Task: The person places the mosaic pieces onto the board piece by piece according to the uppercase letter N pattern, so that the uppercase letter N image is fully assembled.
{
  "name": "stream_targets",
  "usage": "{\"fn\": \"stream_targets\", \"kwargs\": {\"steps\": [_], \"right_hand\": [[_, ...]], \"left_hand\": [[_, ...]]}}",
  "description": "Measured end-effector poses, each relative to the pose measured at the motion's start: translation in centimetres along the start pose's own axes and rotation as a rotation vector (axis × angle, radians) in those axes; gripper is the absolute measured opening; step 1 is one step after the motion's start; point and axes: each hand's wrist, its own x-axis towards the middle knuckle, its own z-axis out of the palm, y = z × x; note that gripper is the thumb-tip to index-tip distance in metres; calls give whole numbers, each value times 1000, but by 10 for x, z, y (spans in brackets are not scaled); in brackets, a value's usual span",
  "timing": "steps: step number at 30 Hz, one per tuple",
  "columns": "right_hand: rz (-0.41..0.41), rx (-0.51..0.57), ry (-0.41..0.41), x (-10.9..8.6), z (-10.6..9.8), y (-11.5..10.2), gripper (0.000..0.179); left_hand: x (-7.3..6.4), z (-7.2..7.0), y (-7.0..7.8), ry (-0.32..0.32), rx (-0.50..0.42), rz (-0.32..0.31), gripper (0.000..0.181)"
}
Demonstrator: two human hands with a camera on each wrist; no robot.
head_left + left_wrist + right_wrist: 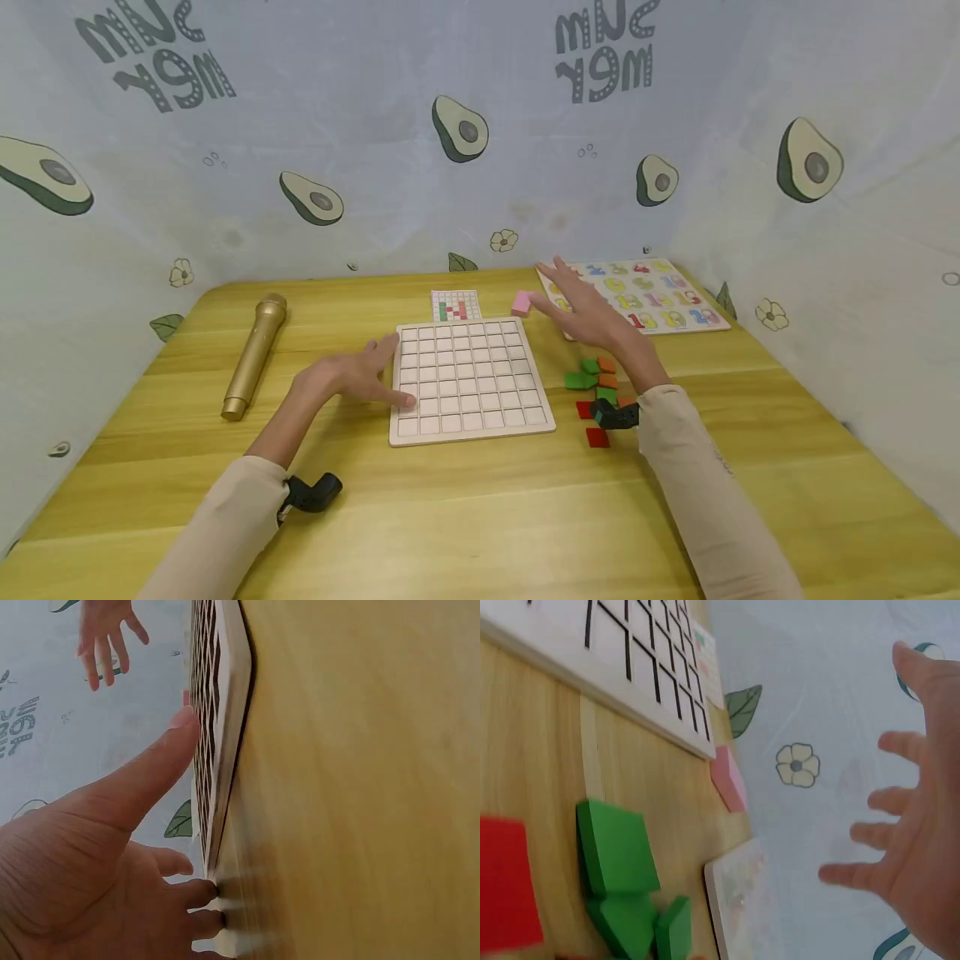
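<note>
Our left hand (352, 379) steadies the grid board (468, 379) with fingertips at its left edge, while our right hand (581, 304), fingers spread and empty, hovers beyond the board's far right corner over the pink block (521, 302).

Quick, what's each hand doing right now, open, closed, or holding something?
Left hand: open, fingers resting on the grid board's left edge, gripping nothing.
Right hand: open, fingers spread, above the table near the pink block, holding nothing.
</note>
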Motion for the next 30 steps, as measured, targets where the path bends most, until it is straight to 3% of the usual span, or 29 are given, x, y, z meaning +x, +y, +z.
{"fn": "stream_targets", "kwargs": {"steps": [6, 11, 15, 24, 30], "right_hand": [[-96, 7, 98, -11, -6, 10, 67], [-83, -27, 124, -27, -10, 30, 48], [-39, -23, 101, -34, -11, 48, 36], [-36, 65, -3, -50, -11, 73, 22], [7, 244, -58, -70, -14, 97, 23]], "left_hand": [[-1, 5, -5, -8, -3, -19, 127], [1, 7, -7, -9, 3, 9, 122], [0, 7, -9, -12, -2, 9, 121], [-1, 8, -12, -16, 10, 17, 123], [4, 8, -9, -18, -2, 23, 122]]}}
